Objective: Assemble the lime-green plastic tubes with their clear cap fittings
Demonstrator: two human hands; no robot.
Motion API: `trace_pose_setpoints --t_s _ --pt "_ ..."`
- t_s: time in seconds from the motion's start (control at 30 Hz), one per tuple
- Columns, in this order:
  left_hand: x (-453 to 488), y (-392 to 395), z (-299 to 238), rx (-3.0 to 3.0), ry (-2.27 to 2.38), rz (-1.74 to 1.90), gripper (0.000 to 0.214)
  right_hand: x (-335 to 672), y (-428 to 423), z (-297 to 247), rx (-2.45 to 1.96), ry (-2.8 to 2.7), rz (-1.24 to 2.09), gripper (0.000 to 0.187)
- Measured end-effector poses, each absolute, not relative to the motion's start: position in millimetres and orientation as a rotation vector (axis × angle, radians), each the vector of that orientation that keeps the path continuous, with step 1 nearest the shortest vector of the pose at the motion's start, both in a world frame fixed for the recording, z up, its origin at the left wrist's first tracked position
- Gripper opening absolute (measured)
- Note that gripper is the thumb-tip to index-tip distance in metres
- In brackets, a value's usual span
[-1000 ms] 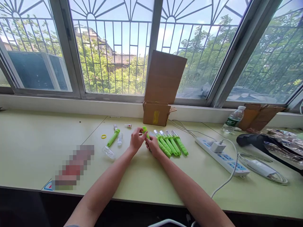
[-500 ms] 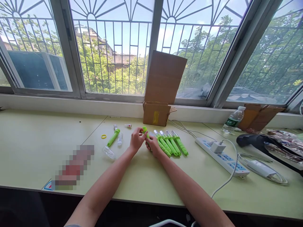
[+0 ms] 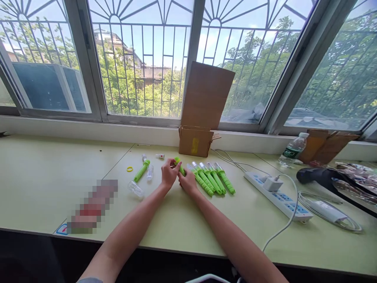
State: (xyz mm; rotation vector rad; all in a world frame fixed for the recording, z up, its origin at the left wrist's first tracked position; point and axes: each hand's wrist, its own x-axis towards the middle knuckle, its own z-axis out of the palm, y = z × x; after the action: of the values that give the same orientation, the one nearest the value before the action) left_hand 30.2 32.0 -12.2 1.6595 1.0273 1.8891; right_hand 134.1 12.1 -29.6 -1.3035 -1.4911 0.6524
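Observation:
Between my hands is a green plastic handle (image 3: 182,171), tilted, its wider end up and to the left. My left hand (image 3: 170,173) pinches it near that wide end. Lower down, my right hand (image 3: 188,181) has its fingers wrapped round the shaft and hides part of it. Just right of my right hand lies a row of several green handles with clear tips (image 3: 213,181). To the left rest another green handle (image 3: 141,171), a clear plastic tube (image 3: 150,173), a larger clear plastic piece (image 3: 136,189), a yellow ring (image 3: 130,169) and a small white part (image 3: 160,156).
A cardboard box (image 3: 194,143) with its flap raised stands by the window. On the right are a white power strip (image 3: 278,198) with cables, a water bottle (image 3: 294,149), a coiled charger cable (image 3: 330,210) and a black strap (image 3: 326,179). A blurred patch (image 3: 92,206) covers something at left.
Both hands have shifted slightly left with the green handle, and my right hand has moved a little away from the row. The other things lie as before.

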Motion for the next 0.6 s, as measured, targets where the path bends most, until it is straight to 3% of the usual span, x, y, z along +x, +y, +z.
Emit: trace_pose_setpoints --t_s 0.1,0.2,0.6 --pt "27.8 33.5 -12.5 1.68 1.039 1.885 0.027 133.0 13.6 -30.3 -1.381 -1.552 0.332 0.025" --pt "27.8 35.7 -15.0 1.726 1.044 1.861 0.026 135.9 14.0 -29.7 -1.407 -1.573 0.265 0.024" --pt "28.3 39.4 -15.8 1.844 1.047 1.892 0.025 140.7 23.5 -38.1 -1.254 -1.435 0.647 0.025"
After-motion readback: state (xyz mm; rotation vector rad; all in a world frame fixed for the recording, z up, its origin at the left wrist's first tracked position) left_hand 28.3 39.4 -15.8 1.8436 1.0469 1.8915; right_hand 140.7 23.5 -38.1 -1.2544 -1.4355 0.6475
